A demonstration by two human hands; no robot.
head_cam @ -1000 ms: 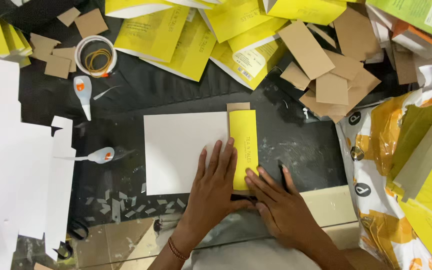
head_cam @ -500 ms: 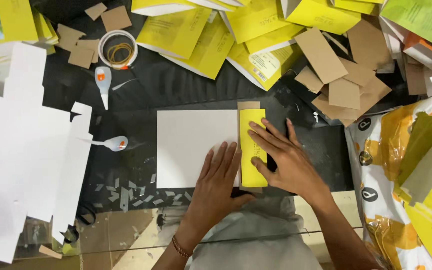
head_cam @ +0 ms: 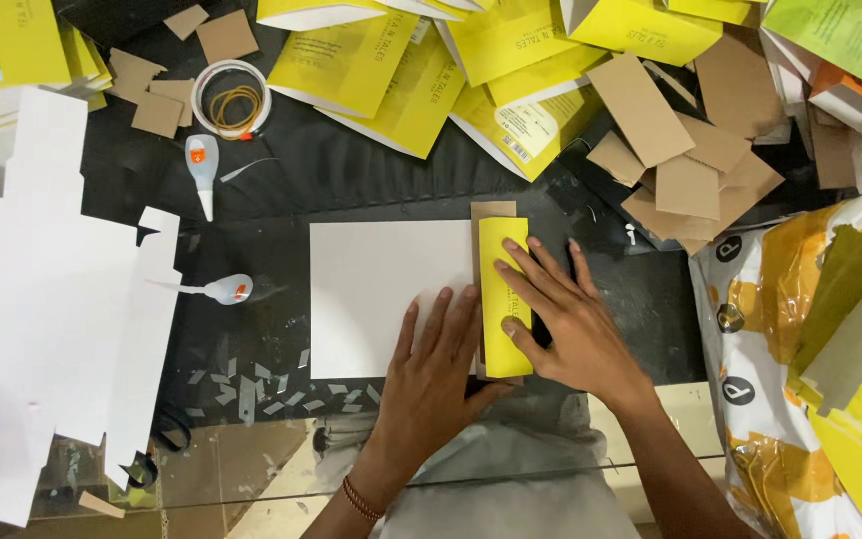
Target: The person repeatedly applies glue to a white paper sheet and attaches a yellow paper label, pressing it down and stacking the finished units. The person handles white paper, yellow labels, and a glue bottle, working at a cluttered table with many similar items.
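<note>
L hand (head_cam: 431, 374) lies flat, fingers spread, on the white sheet (head_cam: 381, 289) mid-bench, holding nothing in its grip. R hand (head_cam: 566, 324) is also flat & open, pressing the yellow strip (head_cam: 504, 279) down onto a brown card strip (head_cam: 491, 212) at the sheet's right edge. Strip looks already placed & aligned; pressing seems underway. Two glue bottles (head_cam: 202, 165) lie w/ tips out at left, apart from both hands. Yellow booklets (head_cam: 371, 65) & card pieces (head_cam: 685, 165) sit beyond.

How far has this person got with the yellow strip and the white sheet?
Done: the yellow strip already lies over a brown card strip at the white sheet's edge. In hand: the left hand and right hand press flat there. Left: many loose brown card pieces lie unused.
</note>
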